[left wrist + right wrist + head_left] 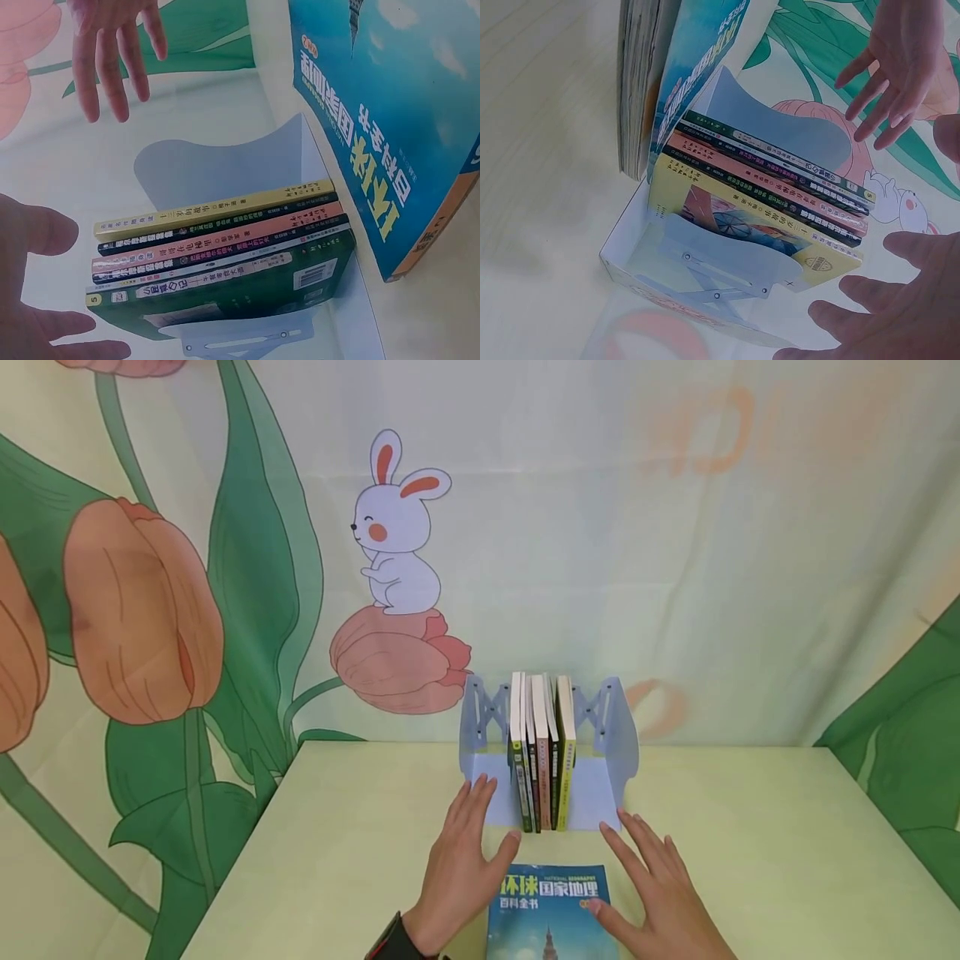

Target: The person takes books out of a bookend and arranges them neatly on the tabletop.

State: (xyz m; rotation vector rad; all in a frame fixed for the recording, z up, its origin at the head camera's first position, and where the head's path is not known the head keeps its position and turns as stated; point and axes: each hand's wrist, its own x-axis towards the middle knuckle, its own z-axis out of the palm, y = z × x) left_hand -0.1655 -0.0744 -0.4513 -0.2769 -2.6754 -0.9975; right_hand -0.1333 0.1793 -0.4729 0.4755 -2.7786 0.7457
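In the head view a thick blue book (pixel 551 914) with a tower on its cover lies flat at the front of the table. My left hand (pixel 461 868) hovers over its left side, fingers spread and holding nothing. On the other side my right hand (pixel 663 893) is likewise spread and free, its thumb overlapping the cover's right edge. Beyond both hands, several thin books (pixel 542 760) stand upright, spines toward me, in a pale blue folding bookend (pixel 622 743). A yellow book (pixel 757 232) is the rightmost of the row, and a green one (pixel 225 292) ends it on the left.
The light yellow-green table (pixel 360 827) extends to both sides of the bookend. Behind it hangs a cloth backdrop (pixel 555 543) printed with tulips and a white rabbit. A dark watch band (pixel 401 941) circles my left wrist.
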